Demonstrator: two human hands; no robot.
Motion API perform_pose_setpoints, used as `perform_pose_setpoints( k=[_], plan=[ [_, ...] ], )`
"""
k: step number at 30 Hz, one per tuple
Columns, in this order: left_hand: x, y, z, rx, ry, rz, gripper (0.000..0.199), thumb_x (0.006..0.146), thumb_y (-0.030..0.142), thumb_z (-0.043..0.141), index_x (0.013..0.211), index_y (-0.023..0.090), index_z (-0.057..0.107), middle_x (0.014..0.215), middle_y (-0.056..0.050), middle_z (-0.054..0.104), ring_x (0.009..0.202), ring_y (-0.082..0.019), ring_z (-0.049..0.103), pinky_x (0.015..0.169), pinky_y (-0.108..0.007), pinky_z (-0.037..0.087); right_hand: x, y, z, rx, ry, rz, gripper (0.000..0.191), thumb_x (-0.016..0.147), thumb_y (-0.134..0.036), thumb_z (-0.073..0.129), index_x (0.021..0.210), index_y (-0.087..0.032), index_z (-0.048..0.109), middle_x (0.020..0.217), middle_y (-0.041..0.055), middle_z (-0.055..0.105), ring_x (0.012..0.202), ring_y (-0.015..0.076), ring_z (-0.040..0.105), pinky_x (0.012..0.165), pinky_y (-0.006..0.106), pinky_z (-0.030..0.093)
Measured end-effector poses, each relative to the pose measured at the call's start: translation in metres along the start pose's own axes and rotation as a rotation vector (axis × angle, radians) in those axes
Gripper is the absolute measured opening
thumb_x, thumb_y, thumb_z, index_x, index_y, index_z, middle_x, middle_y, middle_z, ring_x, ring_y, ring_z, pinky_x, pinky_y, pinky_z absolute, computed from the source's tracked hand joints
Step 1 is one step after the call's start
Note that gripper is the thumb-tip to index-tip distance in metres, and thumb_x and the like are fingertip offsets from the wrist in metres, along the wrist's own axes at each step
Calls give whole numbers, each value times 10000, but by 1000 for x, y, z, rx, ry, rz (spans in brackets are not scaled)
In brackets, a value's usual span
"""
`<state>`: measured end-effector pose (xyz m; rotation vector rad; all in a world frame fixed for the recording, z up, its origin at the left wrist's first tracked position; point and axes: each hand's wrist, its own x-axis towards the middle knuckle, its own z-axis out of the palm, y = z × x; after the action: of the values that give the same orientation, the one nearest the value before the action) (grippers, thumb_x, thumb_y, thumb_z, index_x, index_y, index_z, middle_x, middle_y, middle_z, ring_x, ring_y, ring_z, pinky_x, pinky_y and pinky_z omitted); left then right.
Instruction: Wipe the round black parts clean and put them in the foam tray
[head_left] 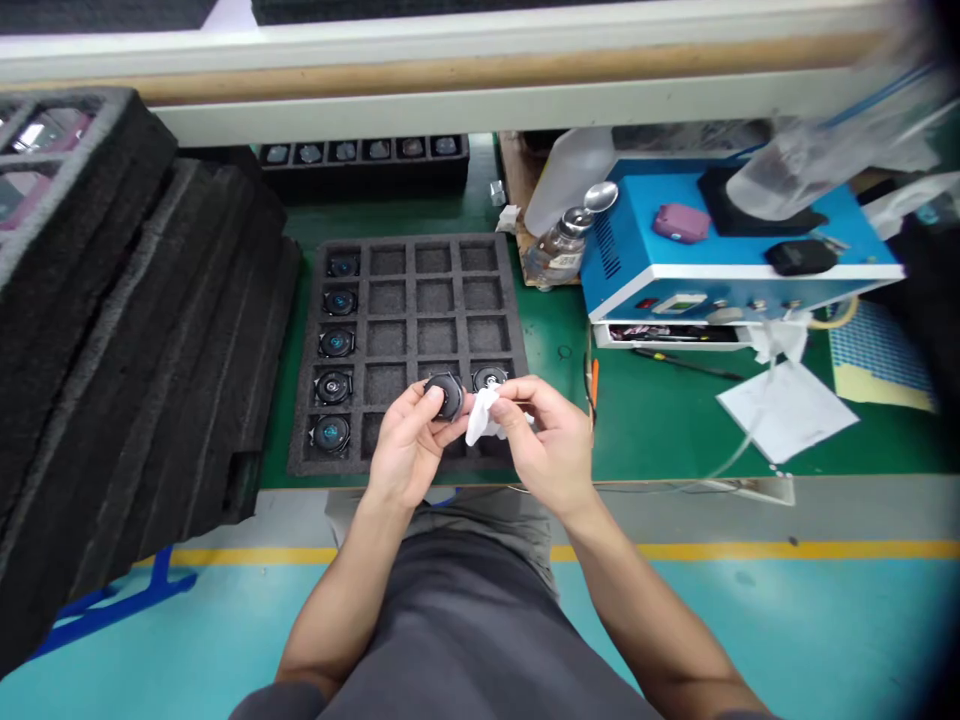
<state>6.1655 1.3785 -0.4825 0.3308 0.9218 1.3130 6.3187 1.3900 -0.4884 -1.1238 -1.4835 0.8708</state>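
Observation:
My left hand point(409, 445) grips a round black watch case point(448, 396) between thumb and fingers, tilted up. Close beside it, my right hand point(546, 440) pinches a crumpled white wipe point(482, 415), whose loose end hangs toward the watch case; whether they touch I cannot tell. Both hands are above the near edge of a black foam tray point(385, 296) divided into square pockets. Similar round cases, such as one watch case point(333, 387), fill the tray's left column. Another round case point(490, 378) sits in the right column, partly behind the wipe. My hands hide some near pockets.
Stacked black foam trays point(187, 360) rise at the left. A blue machine point(739, 235) stands at the right, with a glass bottle point(562, 245) and a white bottle point(574, 175) beside it. White paper point(787, 410) lies farther right. A shelf edge point(480, 110) crosses the back.

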Motion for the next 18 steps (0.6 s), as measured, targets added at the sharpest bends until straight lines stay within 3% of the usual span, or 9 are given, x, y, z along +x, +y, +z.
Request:
perform_pose_setpoints(
  k=[7, 18],
  plan=[
    [1, -6, 0, 38, 2, 24, 409, 717, 346, 873, 970, 160, 612, 993, -71, 773, 828, -172, 750, 760, -289, 632, 2, 3, 4, 3, -32, -2, 100, 951, -275, 628, 888, -208, 667, 822, 10, 683, 726, 130, 619, 678, 267, 502],
    [2, -12, -1, 47, 7, 58, 454, 692, 339, 891, 975, 173, 578, 940, -48, 772, 773, -147, 738, 697, -253, 621, 3, 5, 3, -24, -46, 30, 136, 944, -315, 630, 871, -209, 674, 813, 13, 701, 706, 136, 630, 669, 273, 513]
  ],
)
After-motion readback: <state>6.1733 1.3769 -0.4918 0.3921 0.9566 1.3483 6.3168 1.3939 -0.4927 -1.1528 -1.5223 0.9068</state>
